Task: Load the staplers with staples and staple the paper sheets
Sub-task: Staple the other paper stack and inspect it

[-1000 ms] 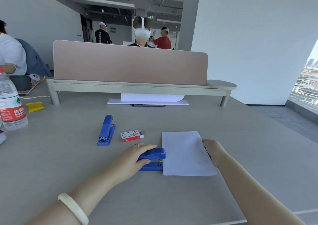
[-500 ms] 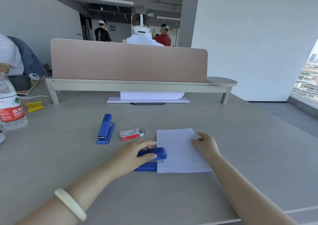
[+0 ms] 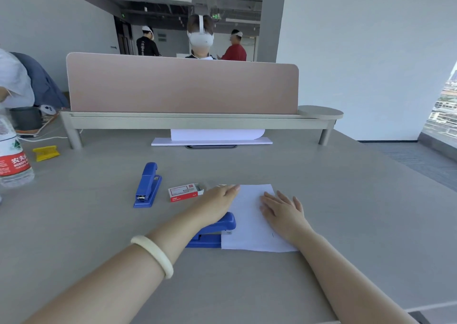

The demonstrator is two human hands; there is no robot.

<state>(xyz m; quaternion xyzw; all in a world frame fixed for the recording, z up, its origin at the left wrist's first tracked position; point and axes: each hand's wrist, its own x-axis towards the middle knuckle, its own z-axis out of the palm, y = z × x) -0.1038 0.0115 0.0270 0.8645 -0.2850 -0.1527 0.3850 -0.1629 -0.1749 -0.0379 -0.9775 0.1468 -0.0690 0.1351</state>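
A white paper sheet (image 3: 249, 227) lies flat on the grey desk (image 3: 346, 212). A blue stapler (image 3: 215, 229) sits at the sheet's left edge, its nose over the paper's lower left corner. My left hand (image 3: 217, 200) reaches over the stapler, fingers flat and apart at the sheet's upper left corner. My right hand (image 3: 284, 209) rests flat on the right half of the sheet, fingers spread. A second blue stapler (image 3: 147, 185) lies further left, untouched. A red and white staple box (image 3: 184, 193) lies between that stapler and my left hand.
A water bottle (image 3: 12, 157) stands at the left edge, a yellow object (image 3: 46, 153) beside it. A pink divider (image 3: 183, 88) on a raised shelf crosses the back, with white sheets (image 3: 212, 138) under it. Several people are beyond it.
My left hand left the stapler's top and moved forward to the sheet's upper left corner. My right hand slid from the sheet's right edge onto the paper and lies flat.
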